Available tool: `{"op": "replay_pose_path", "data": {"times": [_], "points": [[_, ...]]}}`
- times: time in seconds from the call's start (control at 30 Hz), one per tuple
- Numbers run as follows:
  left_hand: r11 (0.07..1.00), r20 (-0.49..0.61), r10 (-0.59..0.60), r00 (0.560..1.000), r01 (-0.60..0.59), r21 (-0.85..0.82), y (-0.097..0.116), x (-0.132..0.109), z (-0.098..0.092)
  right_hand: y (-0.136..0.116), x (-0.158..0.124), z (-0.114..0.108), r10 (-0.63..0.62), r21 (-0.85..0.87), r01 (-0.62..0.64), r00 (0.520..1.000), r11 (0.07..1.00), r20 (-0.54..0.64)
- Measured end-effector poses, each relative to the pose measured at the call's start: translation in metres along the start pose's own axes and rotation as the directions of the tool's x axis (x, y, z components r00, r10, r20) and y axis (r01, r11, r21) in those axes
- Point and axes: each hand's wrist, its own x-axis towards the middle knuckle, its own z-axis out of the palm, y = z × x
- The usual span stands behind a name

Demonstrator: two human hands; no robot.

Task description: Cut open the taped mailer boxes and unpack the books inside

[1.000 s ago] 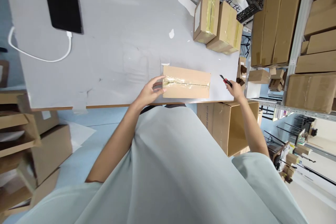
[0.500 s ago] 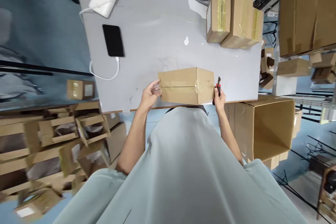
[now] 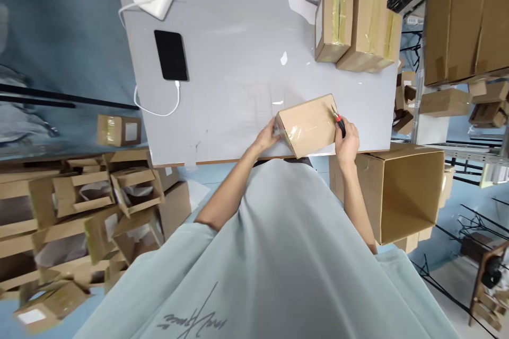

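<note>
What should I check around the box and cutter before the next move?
1. Cutter held: ok, in the right hand.
2. Cutter away from the left hand: ok, they are at opposite ends of the box.
3. Left hand's grip: cannot tell; it is at the box's left end, fingers partly hidden.
4. Cutter tip touching the box: cannot tell; it overlaps the right end in this view.
5. Box fully supported by the table: cannot tell; its near corner reaches the table's edge in view.
6. Black device apart from the box: ok.
</note>
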Motion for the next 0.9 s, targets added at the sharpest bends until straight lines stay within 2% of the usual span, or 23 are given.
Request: {"op": "replay_pose_path", "data": {"times": [0.1,0.2,0.3,0.37,0.43,0.47,0.53,0.6,0.67,0.77,0.9], "points": [[0.999,-0.115,-0.018,0.993,0.013,-0.044,0.018,-0.009,-0.023,0.001,0.0,0.008,0.006,-0.099,-0.006,1.0,0.995,0.004],[0.991,-0.226,0.09,0.97,-0.109,-0.071,0.059,-0.023,-0.046,0.004,0.001,0.013,-0.004,-0.114,0.004,1.0,0.993,-0.003],[0.981,-0.249,0.163,0.955,-0.184,-0.061,0.105,-0.033,-0.055,0.01,-0.001,0.008,-0.01,-0.063,0.004,0.995,0.998,-0.1],[0.978,-0.245,0.184,0.952,-0.202,-0.05,0.123,-0.037,-0.054,0.009,-0.007,-0.002,-0.004,-0.033,-0.003,0.983,0.999,-0.185],[0.977,-0.246,0.183,0.952,-0.204,-0.061,0.128,-0.038,-0.051,0.001,-0.018,-0.013,-0.009,-0.003,0.008,0.983,1.0,-0.181],[0.976,-0.252,0.18,0.951,-0.204,-0.072,0.127,-0.038,-0.049,-0.006,-0.025,-0.018,-0.014,0.015,0.016,0.992,1.0,-0.129],[0.973,-0.27,0.18,0.946,-0.211,-0.091,0.121,-0.037,-0.047,-0.025,-0.038,-0.025,-0.026,0.064,0.023,0.999,0.998,0.046],[0.969,-0.285,0.189,0.94,-0.225,-0.099,0.116,-0.035,-0.046,-0.046,-0.049,-0.025,-0.041,0.121,0.015,0.974,0.993,0.223],[0.966,-0.287,0.197,0.937,-0.236,-0.108,0.112,-0.033,-0.045,-0.065,-0.056,-0.021,-0.068,0.151,0.019,0.942,0.988,0.329],[0.963,-0.282,0.196,0.939,-0.238,-0.124,0.11,-0.03,-0.046,-0.085,-0.057,-0.013,-0.1,0.132,0.053,0.917,0.99,0.386],[0.962,-0.287,0.196,0.938,-0.241,-0.132,0.108,-0.026,-0.046,-0.098,-0.051,-0.011,-0.107,0.073,0.084,0.895,0.994,0.433]]}}
